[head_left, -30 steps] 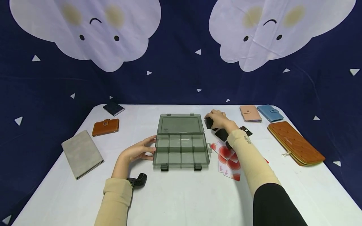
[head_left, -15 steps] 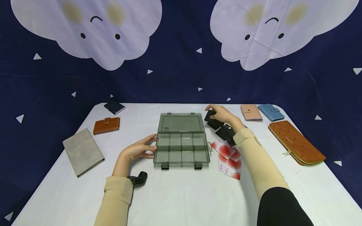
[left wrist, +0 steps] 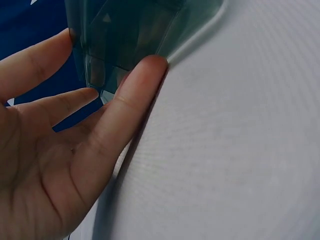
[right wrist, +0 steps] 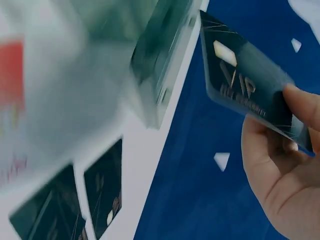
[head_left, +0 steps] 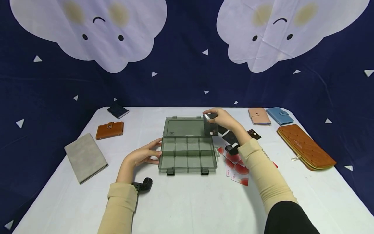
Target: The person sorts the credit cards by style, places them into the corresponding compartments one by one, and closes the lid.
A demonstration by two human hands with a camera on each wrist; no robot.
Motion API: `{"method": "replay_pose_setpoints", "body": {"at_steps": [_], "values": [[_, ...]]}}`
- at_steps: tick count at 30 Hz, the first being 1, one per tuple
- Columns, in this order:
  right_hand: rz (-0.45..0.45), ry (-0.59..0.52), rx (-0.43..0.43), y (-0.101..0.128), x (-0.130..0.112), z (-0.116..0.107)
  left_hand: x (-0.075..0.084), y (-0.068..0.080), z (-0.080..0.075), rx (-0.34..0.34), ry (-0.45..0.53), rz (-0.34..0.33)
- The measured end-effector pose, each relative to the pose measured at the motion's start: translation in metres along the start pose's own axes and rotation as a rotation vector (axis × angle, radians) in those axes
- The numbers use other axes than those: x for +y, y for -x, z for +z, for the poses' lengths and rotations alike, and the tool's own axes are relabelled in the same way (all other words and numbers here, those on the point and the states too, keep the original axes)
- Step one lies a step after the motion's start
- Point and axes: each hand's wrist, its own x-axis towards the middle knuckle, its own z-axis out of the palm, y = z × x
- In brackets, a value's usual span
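Observation:
In the head view a translucent green divided box (head_left: pixel 187 170) lies with its lid (head_left: pixel 185 127) laid back. My left hand (head_left: pixel 141 157) touches the box's left side with extended fingers and thumb; the left wrist view shows the thumb (left wrist: pixel 135 95) against the wall. Between thumb and fingers, my right hand (head_left: pixel 226 121) pinches a black card (head_left: pixel 211 126), raised over the lid's right edge. The right wrist view shows "VIP" and a chip on that card. Other black cards (head_left: pixel 230 138) lie below the right hand, partly hidden by it.
Red-and-white cards (head_left: pixel 239 175) overlap to the box's right. Behind them are a pink card holder (head_left: pixel 258 116), a blue one (head_left: pixel 280 116) and a brown zip wallet (head_left: pixel 305 148). Leftward lie a grey notebook (head_left: pixel 86 158), a brown card holder (head_left: pixel 109 130) and a dark booklet (head_left: pixel 118 111).
My right hand has picked up a black card from the pile behind the red-and-white ones and carried it left to the lid. The left hand has stayed at the box.

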Motion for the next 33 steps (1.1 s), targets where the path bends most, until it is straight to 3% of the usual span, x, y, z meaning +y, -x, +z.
{"method": "replay_pose_setpoints", "body": {"at_steps": [7,12,16,21,33], "values": [[0.071,-0.134,0.03,0.0,-0.022,0.027,0.0,0.001,0.0,0.007,-0.004,0.0],[0.068,-0.107,0.019,0.0,-0.028,0.046,-0.001,0.0,0.0,0.011,-0.003,-0.001],[0.058,-0.067,-0.036,0.001,-0.033,0.059,-0.001,0.0,0.001,0.008,0.001,-0.005],[0.103,-0.101,-0.151,0.001,-0.044,0.073,-0.001,0.0,0.001,0.011,0.002,-0.007],[0.158,0.117,-0.315,-0.004,-0.05,0.1,0.0,0.001,0.001,0.003,0.013,-0.019]]}}
